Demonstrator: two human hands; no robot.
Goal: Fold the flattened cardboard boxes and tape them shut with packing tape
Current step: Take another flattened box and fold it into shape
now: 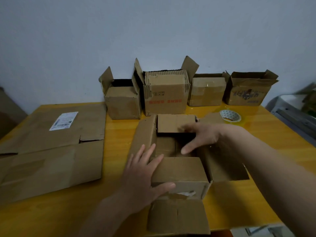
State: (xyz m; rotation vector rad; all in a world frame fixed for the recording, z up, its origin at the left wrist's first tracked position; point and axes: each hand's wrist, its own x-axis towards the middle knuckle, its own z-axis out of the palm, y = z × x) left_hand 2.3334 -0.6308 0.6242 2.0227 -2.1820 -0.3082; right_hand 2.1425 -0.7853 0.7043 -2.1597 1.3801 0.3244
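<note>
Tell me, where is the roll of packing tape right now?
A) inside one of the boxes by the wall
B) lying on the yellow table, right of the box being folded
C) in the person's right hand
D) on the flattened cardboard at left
B: the roll of packing tape lies on the yellow table, and neither hand touches it.
</note>
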